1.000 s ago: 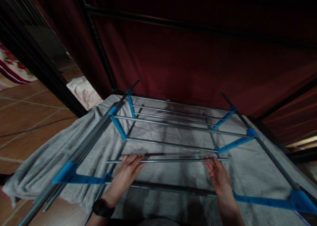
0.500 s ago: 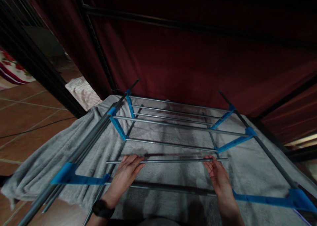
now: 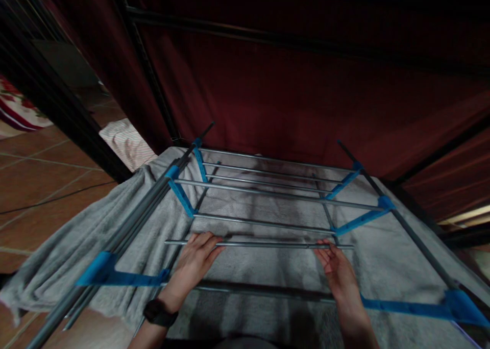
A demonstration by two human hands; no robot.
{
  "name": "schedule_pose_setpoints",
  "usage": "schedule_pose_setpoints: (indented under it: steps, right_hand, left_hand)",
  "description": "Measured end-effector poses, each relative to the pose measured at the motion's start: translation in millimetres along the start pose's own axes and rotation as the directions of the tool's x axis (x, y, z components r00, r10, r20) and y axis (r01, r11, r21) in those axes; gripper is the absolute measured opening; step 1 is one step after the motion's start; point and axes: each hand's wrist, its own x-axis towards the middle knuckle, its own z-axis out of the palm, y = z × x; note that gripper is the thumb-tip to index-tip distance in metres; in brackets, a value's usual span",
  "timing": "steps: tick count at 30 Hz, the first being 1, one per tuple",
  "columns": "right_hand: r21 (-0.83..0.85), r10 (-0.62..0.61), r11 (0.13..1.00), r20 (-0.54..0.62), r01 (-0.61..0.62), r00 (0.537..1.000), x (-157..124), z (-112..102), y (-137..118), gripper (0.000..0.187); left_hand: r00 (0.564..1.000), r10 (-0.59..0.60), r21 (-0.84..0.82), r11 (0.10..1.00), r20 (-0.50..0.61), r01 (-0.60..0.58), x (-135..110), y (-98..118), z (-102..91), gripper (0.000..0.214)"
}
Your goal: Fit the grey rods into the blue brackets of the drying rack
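Observation:
A thin grey metal tube lies crosswise between my two hands. Its left part is gripped by my left hand, fingers wrapped over it from above. Near the other end, my right hand pinches the tube between thumb and fingers, palm partly turned up. Around the hands stands a rack frame of grey tubes with blue plastic brackets. Past the held tube, a fixed crossbar joins two of the brackets. A thicker crossbar runs beneath my forearms, partly hidden by them.
Several loose tubes lie along the left side rail. Grey fleece blanket spreads under the frame. A dark red curtain with black metal bars rises behind. On the left, a striped cloth rests by the tiled floor.
The left part of the tube has risen slightly in view with my left hand, so the tube lies more level with the crossbars. My right hand stays nearly in place.

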Motion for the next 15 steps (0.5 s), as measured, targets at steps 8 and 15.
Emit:
schedule_pose_setpoints:
  steps: [8,15]
  right_hand:
    - [-0.04,-0.059,0.998,-0.042,0.057,0.997,-2.4,4.3,-4.2,0.023]
    - [-0.073,-0.058,0.996,-0.032,0.055,0.998,2.0,-0.4,-2.6,0.023]
  left_hand:
    - [1.0,0.018,0.031,0.999,-0.005,-0.018,9.2,0.9,1.0,0.032]
    - [1.0,0.019,0.021,1.0,0.016,-0.019,10.9,-1.7,1.5,0.032]
